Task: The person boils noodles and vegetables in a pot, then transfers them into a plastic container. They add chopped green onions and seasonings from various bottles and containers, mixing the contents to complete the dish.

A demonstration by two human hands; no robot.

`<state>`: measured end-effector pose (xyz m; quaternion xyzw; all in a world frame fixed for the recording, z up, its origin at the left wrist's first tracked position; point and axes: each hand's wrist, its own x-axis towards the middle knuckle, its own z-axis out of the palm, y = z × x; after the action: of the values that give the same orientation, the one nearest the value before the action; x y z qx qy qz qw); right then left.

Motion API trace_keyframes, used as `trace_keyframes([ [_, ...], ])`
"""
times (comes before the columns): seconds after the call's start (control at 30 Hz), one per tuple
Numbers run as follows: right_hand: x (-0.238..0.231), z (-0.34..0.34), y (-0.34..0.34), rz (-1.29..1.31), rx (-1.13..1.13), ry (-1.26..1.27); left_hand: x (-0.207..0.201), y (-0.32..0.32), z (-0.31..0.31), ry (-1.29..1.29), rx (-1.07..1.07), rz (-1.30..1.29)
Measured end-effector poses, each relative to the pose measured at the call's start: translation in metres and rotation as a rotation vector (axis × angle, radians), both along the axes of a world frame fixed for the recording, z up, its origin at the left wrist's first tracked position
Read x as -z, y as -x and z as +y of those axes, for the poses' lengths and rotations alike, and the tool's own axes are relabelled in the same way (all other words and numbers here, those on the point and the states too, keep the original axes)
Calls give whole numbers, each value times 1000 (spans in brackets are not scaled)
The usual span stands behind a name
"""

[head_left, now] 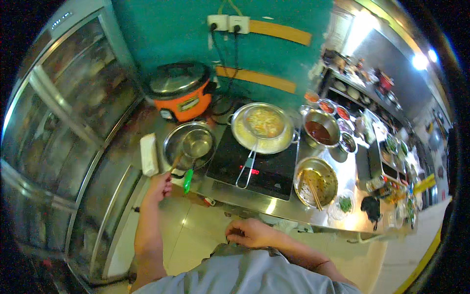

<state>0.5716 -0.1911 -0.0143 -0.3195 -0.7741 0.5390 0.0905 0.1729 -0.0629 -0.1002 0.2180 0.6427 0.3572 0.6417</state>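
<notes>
Steel ladle (196, 143) sits in the empty bowl (172, 142) at centre left; my left hand (159, 185) grips its wooden handle. My right hand (250, 232) rests curled, holding nothing, at lower centre. Noodles, I judge, wait in the strainer (263, 121) over the pan (245, 139), unserved.

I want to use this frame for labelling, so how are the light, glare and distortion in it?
Head view: strong fisheye bend, so the fridge door and counter edges curve toward a black rim; ceiling lights at upper right blow out to white; glare sheens the steel counter; the far shelves at right are small and soft; the left hand and the pan read clearly.
</notes>
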Motion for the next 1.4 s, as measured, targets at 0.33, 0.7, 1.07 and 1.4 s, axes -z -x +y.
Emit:
trace_keyframes([
  [0.33, -30, 88, 28, 80, 249, -989, -121, -177, -101, -65, 140, -784],
  [0.7, -43, 194, -115, 604, 944, -864, -21, -252, 22, -222, 285, -254],
  [1.07, -21, 271, -126, 298, 713, -725, -44, -244, 28, -54, 492, -369],
  [1.4, -18, 291, -141, 86, 907, -502, -58, -251, 18, -72, 453, -282],
])
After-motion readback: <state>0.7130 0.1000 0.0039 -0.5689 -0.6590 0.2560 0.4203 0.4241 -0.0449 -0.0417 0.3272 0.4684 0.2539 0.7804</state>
